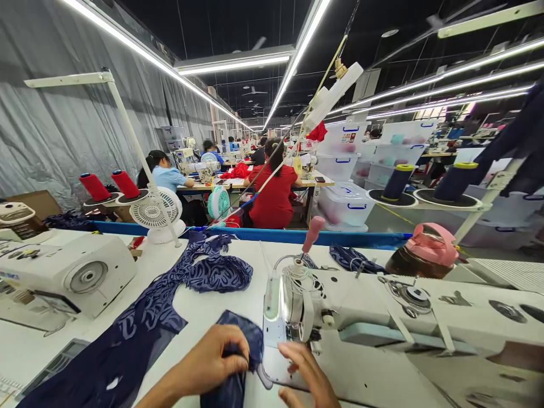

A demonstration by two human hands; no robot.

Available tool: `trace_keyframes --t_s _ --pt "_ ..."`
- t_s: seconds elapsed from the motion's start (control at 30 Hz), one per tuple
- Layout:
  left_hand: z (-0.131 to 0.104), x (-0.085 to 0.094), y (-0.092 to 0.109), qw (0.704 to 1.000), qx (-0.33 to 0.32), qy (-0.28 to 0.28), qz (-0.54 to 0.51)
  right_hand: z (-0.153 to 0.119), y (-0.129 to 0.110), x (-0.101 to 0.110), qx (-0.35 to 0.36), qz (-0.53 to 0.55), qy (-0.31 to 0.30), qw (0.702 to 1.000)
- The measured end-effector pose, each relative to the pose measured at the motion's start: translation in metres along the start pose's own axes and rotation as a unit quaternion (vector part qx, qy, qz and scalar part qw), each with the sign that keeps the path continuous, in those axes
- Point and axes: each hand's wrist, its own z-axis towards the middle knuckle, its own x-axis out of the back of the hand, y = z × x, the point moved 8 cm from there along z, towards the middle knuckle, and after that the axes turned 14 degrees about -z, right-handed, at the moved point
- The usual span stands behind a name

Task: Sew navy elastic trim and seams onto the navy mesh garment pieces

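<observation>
My left hand (221, 358) pinches a piece of dark navy fabric (247, 334), which hangs down below the fingers and lies on the white table left of the needle plate. My right hand (306, 374) is over the bed of the sewing machine (297, 306), its fingers apart and somewhat blurred, with nothing visible in it. The machine's lit needle area is just beyond those fingertips. Further left, a long run of patterned navy fabric (161, 303) spreads across the table.
A second sewing machine (85, 277) stands at the left. A white fan (159, 209), red thread cones (96, 187) and navy cones (399, 182) line the back. A pink-lidded jug (429, 252) is behind my machine. Co-workers sit ahead, one in a red shirt (272, 198), beside stacked plastic boxes (344, 204).
</observation>
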Motion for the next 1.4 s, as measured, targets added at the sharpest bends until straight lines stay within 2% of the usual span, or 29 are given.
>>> trace_keyframes --t_s 0.07,0.1,0.17,0.27,0.33,0.4,0.57,0.63,0.73,0.8,0.93,1.03,1.13,1.23,1.4 --pt "-0.011 -0.025 -0.005 0.997 0.063 -0.042 -0.023 0.002 -0.023 -0.005 0.068 -0.006 -0.032 0.997" --pt "-0.015 -0.034 -0.008 0.995 0.083 -0.046 -0.032 0.003 -0.028 -0.009 0.072 0.001 -0.052 0.996" --pt "-0.018 -0.042 -0.009 0.995 0.077 -0.033 -0.061 0.003 -0.021 -0.017 0.015 0.012 -0.08 0.997" --pt "-0.024 -0.049 -0.011 0.991 0.047 -0.007 -0.122 -0.005 0.005 -0.023 -0.114 0.045 -0.074 0.99" --pt "-0.028 -0.055 -0.014 0.993 0.039 -0.004 -0.114 -0.01 0.013 -0.026 -0.148 0.104 -0.064 0.981" --pt "-0.03 -0.061 -0.015 0.995 0.03 -0.011 -0.098 -0.013 0.012 -0.026 -0.149 0.149 -0.049 0.976" --pt "-0.036 -0.046 -0.008 0.997 0.051 0.04 -0.032 -0.018 -0.001 -0.026 -0.17 0.202 -0.049 0.963" --pt "-0.042 -0.042 -0.003 0.998 0.039 0.044 -0.018 -0.017 -0.006 -0.024 -0.166 0.196 -0.037 0.966" --pt "-0.049 -0.049 -0.002 0.999 0.0 0.036 -0.014 -0.014 -0.013 -0.018 -0.128 0.164 0.005 0.978" --pt "-0.049 -0.059 -0.006 0.999 -0.023 0.028 -0.008 -0.015 -0.013 -0.019 -0.119 0.171 0.007 0.978" --pt "-0.039 -0.064 -0.015 0.997 -0.02 0.054 -0.052 -0.022 -0.001 -0.022 -0.155 0.181 -0.015 0.971" --pt "-0.028 -0.065 -0.019 0.998 0.016 0.037 -0.05 -0.027 0.011 -0.019 -0.185 0.163 -0.015 0.969" --pt "-0.018 -0.065 -0.02 0.997 0.027 0.033 -0.066 -0.026 0.018 -0.017 -0.176 0.147 -0.012 0.973" --pt "-0.01 -0.072 -0.021 0.992 0.023 0.019 -0.119 -0.026 0.028 -0.023 -0.177 0.175 -0.029 0.968" --pt "-0.002 -0.079 -0.029 0.995 0.052 0.027 -0.085 -0.03 0.037 -0.028 -0.185 0.192 -0.045 0.963"
